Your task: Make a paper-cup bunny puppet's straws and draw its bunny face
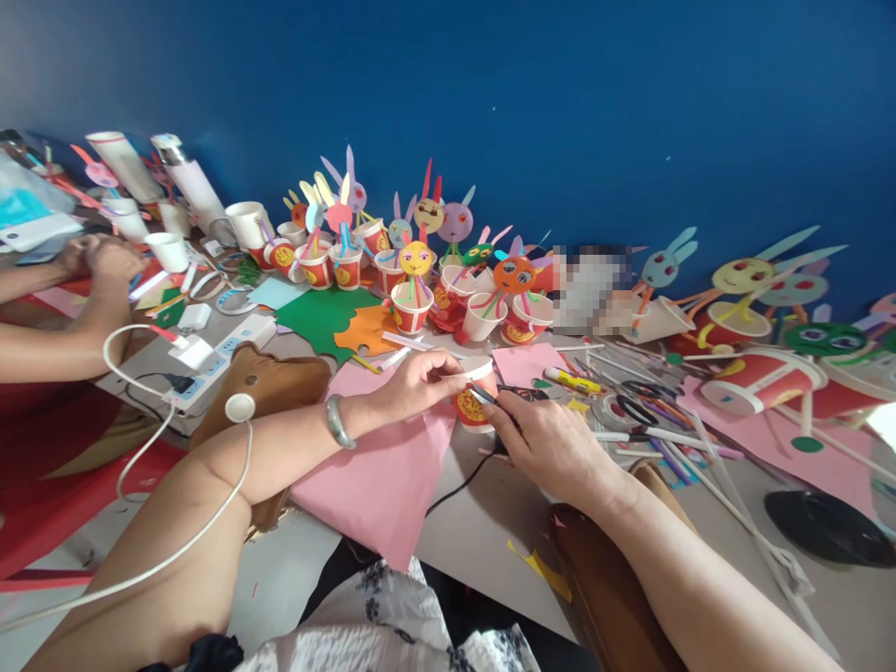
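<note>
A red and white paper cup (476, 417) stands upright on the table in front of me, partly covered by my fingers. My left hand (420, 385), with a jade-coloured bangle on its wrist, is closed in a pinch just at the cup's upper side. What lies between those fingertips is too small to make out. From the right, my right hand (550, 443) is closed on a slim dark tool (482, 393) with a shiny tip, pointing at the left fingertips. A large sheet of pink paper (371, 485) lies under my left forearm.
Paper-cup rabbit figures (413, 303) line the blue wall. Green paper (318, 317) and orange paper (364, 329) lie behind my left hand. Markers, tape and straws clutter the right, near a yellow marker (572, 380). A power strip (228, 359) and another person's hands (105, 261) are left.
</note>
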`<state>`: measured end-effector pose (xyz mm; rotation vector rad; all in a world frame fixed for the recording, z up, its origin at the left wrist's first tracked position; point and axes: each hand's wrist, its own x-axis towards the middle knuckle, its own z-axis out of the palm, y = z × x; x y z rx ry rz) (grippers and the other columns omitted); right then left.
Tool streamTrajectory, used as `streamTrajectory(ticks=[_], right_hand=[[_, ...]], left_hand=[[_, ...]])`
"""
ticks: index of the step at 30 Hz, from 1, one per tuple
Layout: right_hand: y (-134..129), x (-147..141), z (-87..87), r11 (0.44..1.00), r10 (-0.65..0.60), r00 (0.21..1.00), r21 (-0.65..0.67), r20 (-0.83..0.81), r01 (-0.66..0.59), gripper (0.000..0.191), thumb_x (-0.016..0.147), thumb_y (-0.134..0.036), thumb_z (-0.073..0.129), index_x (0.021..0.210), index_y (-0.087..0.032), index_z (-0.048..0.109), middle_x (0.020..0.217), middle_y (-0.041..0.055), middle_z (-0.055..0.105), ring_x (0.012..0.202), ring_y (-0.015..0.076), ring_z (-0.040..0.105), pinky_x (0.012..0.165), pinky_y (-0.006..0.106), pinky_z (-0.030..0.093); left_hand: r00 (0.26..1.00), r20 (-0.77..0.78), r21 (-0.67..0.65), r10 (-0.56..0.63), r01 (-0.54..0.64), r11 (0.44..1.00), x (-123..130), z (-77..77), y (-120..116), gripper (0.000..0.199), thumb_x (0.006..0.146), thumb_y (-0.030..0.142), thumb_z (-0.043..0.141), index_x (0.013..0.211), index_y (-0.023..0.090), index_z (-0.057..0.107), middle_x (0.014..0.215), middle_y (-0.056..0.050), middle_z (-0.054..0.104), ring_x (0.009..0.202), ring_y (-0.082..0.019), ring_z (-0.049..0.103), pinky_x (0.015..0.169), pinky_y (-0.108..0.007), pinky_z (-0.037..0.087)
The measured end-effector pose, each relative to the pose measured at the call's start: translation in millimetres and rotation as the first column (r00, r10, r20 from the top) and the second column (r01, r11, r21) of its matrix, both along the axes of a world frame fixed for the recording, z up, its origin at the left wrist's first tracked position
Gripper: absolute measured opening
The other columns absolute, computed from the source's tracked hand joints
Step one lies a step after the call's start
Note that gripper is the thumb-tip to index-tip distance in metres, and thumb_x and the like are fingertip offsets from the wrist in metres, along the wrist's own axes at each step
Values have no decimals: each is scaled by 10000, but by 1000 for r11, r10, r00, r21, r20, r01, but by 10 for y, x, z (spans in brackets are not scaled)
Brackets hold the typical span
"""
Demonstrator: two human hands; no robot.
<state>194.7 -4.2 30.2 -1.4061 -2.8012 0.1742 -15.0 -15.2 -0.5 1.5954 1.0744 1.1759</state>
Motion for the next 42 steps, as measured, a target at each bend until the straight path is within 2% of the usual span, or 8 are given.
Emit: streamTrajectory(ticks=[7,12,15,22,27,35,42], right_hand=[[-7,7,22,999,34,999,22,31,-35,383,1030,-419,337,861,-212,612,681,54,693,664,212,649,544,292,232],[-48,2,3,997,30,994,73,106,-38,381,1025,-437,347,903,-213,630,728,68,725,657,232,661,543,308,192],[-80,-8,1,995,17,989,94,149,-31,371,1023,-435,353,933,-214,637,745,76,736,655,240,669,546,318,167],[-45,10,27,997,69,987,5,147,-71,391,1035,-423,323,923,-215,635,763,69,736,674,238,681,559,320,206],[13,38,55,992,114,989,-63,95,-108,418,1039,-417,310,875,-210,634,728,60,714,682,218,671,573,309,259],[30,39,96,986,114,992,-113,-48,-119,408,1021,-375,326,772,-213,606,657,42,657,611,181,605,564,295,300],[18,50,135,977,117,971,-151,-206,-150,409,1017,-374,324,777,-216,615,615,20,620,527,149,535,560,280,314]], left_hand=[[989,-140,179,40,-14,984,-68,-33,40,235,871,296,646,712,151,550,797,-18,546,685,-103,479,623,-236,379],[973,-231,315,28,47,948,-83,-43,46,207,869,263,636,711,160,550,817,-41,583,754,-136,535,682,-254,428],[959,-281,344,31,70,937,-86,-59,53,227,884,275,630,702,167,548,790,-39,588,771,-147,545,713,-267,446],[955,-293,428,40,93,899,-98,-123,73,110,852,197,637,763,166,581,862,-59,640,831,-165,600,762,-287,477],[953,-303,415,15,118,902,-118,-138,81,92,856,208,642,789,169,593,926,-74,658,899,-181,625,818,-314,498],[967,-254,398,-13,117,910,-128,-133,88,126,872,246,633,789,169,578,947,-89,650,913,-192,624,815,-328,498],[979,-201,293,-44,103,951,-113,-37,42,217,895,341,640,779,168,579,934,-82,633,918,-188,599,829,-322,484]])
